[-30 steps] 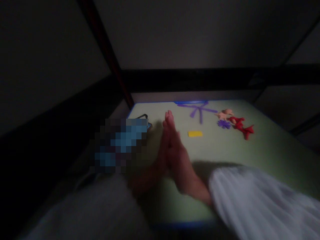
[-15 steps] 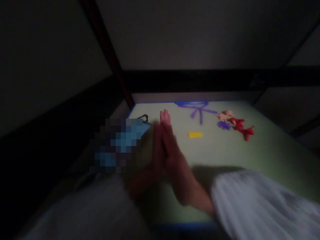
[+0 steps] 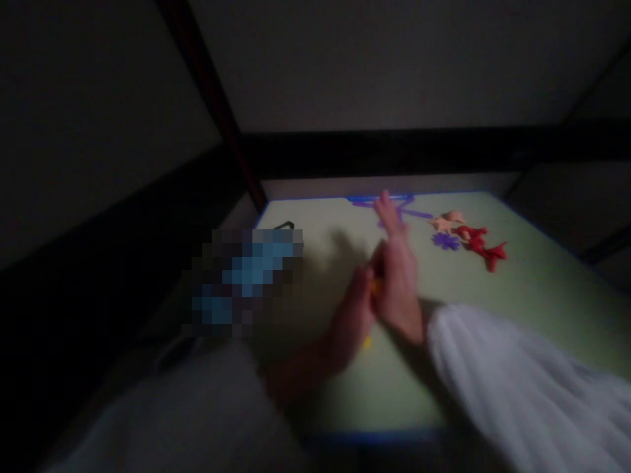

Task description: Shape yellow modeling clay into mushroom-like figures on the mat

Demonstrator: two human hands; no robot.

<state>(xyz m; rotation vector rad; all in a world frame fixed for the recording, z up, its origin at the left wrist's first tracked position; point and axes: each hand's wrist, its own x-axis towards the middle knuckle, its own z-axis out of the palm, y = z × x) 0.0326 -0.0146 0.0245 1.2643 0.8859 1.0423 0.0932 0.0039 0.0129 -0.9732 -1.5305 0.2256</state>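
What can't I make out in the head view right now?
All in the head view:
Yellow stuff: partly hidden by left hand and right hand; can't tell if it's one piece.
Purple strips: partly covered by right hand.
Blue object: pixelated beyond detail.
White right sleeve: cut off by frame edge.

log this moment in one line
left hand: facing right hand | right hand: fingers extended | yellow material: visible between hands | table: purple piece beside red pieces

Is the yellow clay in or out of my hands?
In: the yellow clay shows between your left hand and right hand, partly hidden.
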